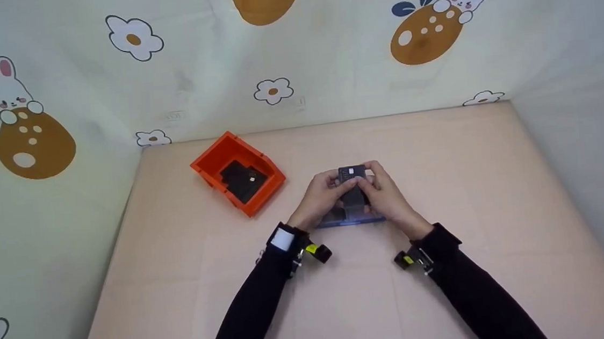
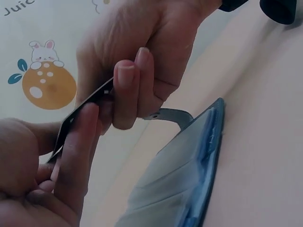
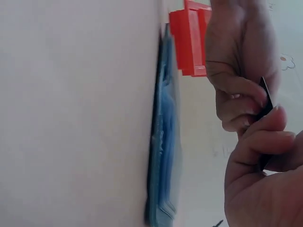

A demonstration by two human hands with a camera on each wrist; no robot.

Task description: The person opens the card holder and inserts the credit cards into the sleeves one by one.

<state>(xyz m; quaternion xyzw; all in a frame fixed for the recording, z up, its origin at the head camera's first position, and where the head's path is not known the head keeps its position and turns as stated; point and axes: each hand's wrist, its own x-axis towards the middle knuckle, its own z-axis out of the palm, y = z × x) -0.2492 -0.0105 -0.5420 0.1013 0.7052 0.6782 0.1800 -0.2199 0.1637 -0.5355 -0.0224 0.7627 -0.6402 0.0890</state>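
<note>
A dark card (image 1: 352,172) with a small white square is held up between both hands. My left hand (image 1: 321,196) pinches its left side, thumb laid on the front. On the other side my right hand (image 1: 389,197) pinches it likewise, and the two thumbs nearly meet. Edge-on, the card (image 2: 71,117) shows as a thin dark strip in the left wrist view, with fingers bent behind it. Below the hands lies a blue-edged card holder (image 1: 352,221) with clear sleeves; its strap (image 2: 173,114) sticks out in the left wrist view. The hands hide much of it in the head view.
An orange bin (image 1: 207,156) stands at the back left of the table, with several dark flat pieces (image 1: 243,180) inside. The table (image 1: 344,295) has a pale cover. Printed curtains (image 1: 324,44) rise at the back and both sides.
</note>
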